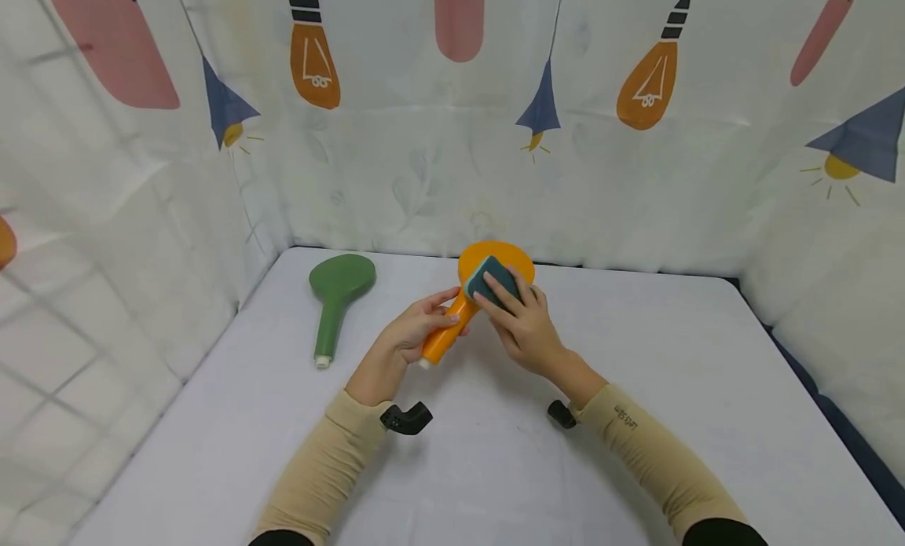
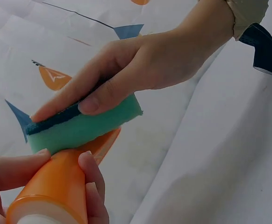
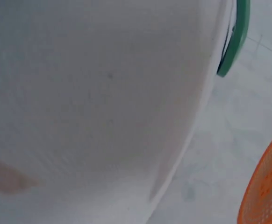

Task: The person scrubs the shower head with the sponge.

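My left hand [image 1: 417, 326] grips the handle of an orange shower head [image 1: 441, 338], holding it tilted above the table. A pale fitting ends the handle, nearest the camera in the left wrist view. My right hand [image 1: 526, 326] holds a sponge [image 1: 491, 283] against the shower head, thumb along one edge and fingers across its dark scouring side. The sponge's lighter green foam [image 2: 87, 128] faces the orange surface. In the right wrist view, the perforated orange face [image 3: 267, 191] shows at the lower right. That view does not clearly show my right hand.
A green shower head [image 1: 339, 294] lies on the white table [image 1: 636, 452], left of my hands. Behind the table hangs a pale cloth [image 1: 396, 153] printed with lamps and bulbs. Dark devices [image 1: 406, 419] sit at both wrists.
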A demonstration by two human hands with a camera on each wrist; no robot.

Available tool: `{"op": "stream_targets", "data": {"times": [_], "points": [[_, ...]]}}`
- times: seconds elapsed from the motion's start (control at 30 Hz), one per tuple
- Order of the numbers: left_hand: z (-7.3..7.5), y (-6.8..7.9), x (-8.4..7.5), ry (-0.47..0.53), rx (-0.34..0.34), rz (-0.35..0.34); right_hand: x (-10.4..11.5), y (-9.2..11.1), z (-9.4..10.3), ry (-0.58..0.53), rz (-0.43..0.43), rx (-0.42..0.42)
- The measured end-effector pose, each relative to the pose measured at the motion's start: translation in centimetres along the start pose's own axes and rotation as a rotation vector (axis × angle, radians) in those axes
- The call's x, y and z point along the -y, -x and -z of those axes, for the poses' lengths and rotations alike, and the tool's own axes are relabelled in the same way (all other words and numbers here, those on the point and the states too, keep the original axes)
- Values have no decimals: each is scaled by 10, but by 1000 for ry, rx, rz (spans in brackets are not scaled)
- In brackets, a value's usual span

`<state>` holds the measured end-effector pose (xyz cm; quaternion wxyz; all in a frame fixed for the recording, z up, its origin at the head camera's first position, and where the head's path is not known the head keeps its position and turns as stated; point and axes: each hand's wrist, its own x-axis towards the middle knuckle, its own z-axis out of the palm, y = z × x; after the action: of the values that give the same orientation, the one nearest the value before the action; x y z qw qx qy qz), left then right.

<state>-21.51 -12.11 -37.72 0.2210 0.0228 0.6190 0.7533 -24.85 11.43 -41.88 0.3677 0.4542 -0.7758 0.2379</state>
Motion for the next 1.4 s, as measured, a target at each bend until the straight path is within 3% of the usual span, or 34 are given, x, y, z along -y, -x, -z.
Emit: {"op": "stream_targets", "data": {"times": [0.1,0.17,0.3,0.43,0.63,0.97,1.23,1.4], "points": [[0,0,0,36,10,5,-2,-2,2,15,67,13],[0,0,-1,45,13,-1,-9,-1,4,13,56,-12],[1,0,-1,60,-2,0,-25,3,7,-39,-66,-87],[2,0,0,104,-26,46,-35,9,10,-111,-196,-145],[3,-3,3,144,-51,74,-39,13,13,-167,-295,-170],[-2,-8,8,25,-132,44,-41,14,14,-211,-330,-207],[-4,-9,10,24,-133,48,-40,13,14,-237,-315,-228],[-7,-10,12,92,-140,57,-38,11,15,-254,-311,-252]]}}
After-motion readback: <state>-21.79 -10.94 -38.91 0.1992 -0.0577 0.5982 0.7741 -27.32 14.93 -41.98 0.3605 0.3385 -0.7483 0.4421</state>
